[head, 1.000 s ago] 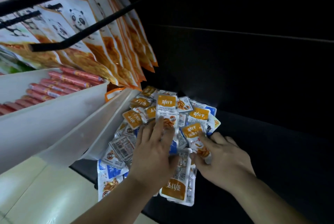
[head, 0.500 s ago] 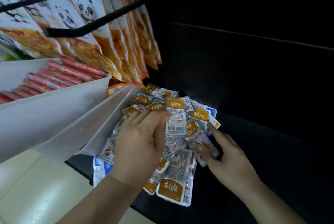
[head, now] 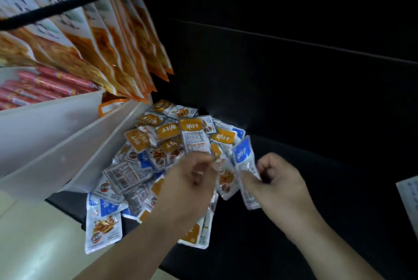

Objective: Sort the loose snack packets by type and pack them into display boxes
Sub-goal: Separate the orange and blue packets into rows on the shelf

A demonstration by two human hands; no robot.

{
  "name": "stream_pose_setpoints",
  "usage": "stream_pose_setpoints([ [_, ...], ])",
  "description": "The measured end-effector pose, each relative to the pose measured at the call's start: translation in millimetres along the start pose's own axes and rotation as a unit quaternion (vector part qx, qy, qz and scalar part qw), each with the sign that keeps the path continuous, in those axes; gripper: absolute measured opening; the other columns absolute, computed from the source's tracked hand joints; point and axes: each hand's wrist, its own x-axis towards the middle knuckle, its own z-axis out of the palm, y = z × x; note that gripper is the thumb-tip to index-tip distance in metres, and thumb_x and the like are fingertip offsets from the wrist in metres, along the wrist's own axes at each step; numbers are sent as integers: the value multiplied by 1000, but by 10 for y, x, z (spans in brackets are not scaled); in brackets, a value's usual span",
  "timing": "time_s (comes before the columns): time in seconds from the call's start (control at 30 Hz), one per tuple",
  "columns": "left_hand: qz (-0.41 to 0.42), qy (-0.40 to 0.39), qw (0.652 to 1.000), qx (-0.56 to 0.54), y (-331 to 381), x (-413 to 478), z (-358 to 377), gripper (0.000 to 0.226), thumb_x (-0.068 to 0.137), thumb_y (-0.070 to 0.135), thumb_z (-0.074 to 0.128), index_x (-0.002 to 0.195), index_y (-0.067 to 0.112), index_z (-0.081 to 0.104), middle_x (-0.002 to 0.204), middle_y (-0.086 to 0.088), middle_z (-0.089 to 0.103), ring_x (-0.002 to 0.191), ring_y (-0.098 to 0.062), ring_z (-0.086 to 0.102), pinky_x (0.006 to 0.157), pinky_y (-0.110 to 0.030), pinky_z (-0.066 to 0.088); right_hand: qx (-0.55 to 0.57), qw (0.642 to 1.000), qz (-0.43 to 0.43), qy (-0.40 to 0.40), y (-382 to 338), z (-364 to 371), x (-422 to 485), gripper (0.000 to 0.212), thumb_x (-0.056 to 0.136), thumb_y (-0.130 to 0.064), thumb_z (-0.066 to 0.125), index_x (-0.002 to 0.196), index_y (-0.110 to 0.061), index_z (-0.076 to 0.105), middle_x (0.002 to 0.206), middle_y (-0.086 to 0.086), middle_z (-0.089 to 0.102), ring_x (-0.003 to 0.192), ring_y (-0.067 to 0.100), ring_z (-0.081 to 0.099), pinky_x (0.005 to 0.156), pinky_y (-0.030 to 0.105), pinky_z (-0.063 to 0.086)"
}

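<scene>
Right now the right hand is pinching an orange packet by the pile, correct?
Not quite: the packet pinched by the right hand is blue, not orange. It is held by the pile, as the head view shows.

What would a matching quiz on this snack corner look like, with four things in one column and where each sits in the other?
Things:
1. blue-topped packet
2. red sausage sticks
3. panda bags
4. packet pile

Places:
A. hanging from the black rail
B. lying in the white box
C. pinched in the right hand
D. spread on the dark shelf

Pairs: 1-C, 2-B, 3-A, 4-D.
</scene>
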Motion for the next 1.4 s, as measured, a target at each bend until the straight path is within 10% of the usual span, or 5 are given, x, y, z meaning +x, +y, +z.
stream_pose_setpoints([
  [0.33,-136,-139,960,-200,276,-109,543,30,109,26,48,105,19,78,98,-6,80,95,-24,77,85,-46,64,38,991,39,-122,143,-245,-64,21,76,-21,82,85,-23,62,90,5,73,79,23,70,66,28,59],
  [0.47,52,-124,991,27,88,11,619,27,107,30,49,107,27,76,100,4,76,97,-13,71,88,-39,60,25,999,36,-13,410,-301,-1,24,73,-18,83,79,-23,61,98,2,65,73,9,62,62,26,54],
  [0.6,215,-46,844,489,-373,197,528,62,86,61,56,139,27,58,150,-10,53,142,-37,46,111,-54,43,-228,964,-29,131,708,-461,115,33,76,-44,84,87,-34,55,135,-18,44,101,5,60,68,28,52],
  [0.9,319,-2,766,558,-557,87,517,26,78,22,82,101,12,78,133,-16,68,136,-41,55,115,-70,30,-356,932,-46,44,1236,-492,130,62,94,-53,61,151,-35,48,170,-10,18,158,12,13,128,38,18],
  [1.4,471,22,839,271,271,106,891,21,97,18,62,111,15,77,120,3,73,109,-19,66,95,-38,53,-316,933,-55,161,1418,-764,150,47,85,-28,77,130,-17,68,151,11,51,148,36,37,115,57,40],
])
